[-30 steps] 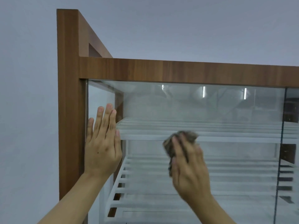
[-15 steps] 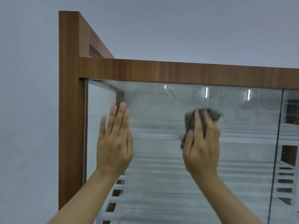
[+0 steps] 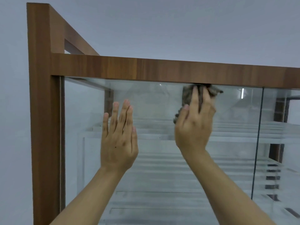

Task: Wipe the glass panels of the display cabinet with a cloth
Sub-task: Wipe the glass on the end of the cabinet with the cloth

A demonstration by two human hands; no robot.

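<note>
Grey wall (image 3: 162, 21), upright glass panel (image 3: 154, 101), cloth (image 3: 185, 96) pressed under upward-pointing right hand (image 3: 193, 127)

— How much room does a hand have near the top?
— None. The wooden top rail (image 3: 146, 69) runs across just above the right hand (image 3: 193, 127), and the cloth (image 3: 186, 96) under it touches the rail's lower edge.
— And leftward?
— The left hand (image 3: 118, 143) lies flat on the glass panel (image 3: 154, 168), with the wooden post (image 3: 43, 111) beyond it. Bare glass lies between the hands, and between the left hand and the post.
— Right and down?
— There is bare glass rightward up to the dark panel edge (image 3: 258, 143). Lower down, only the forearms cross the pane. The shelves (image 3: 235, 127) sit behind the glass.
</note>
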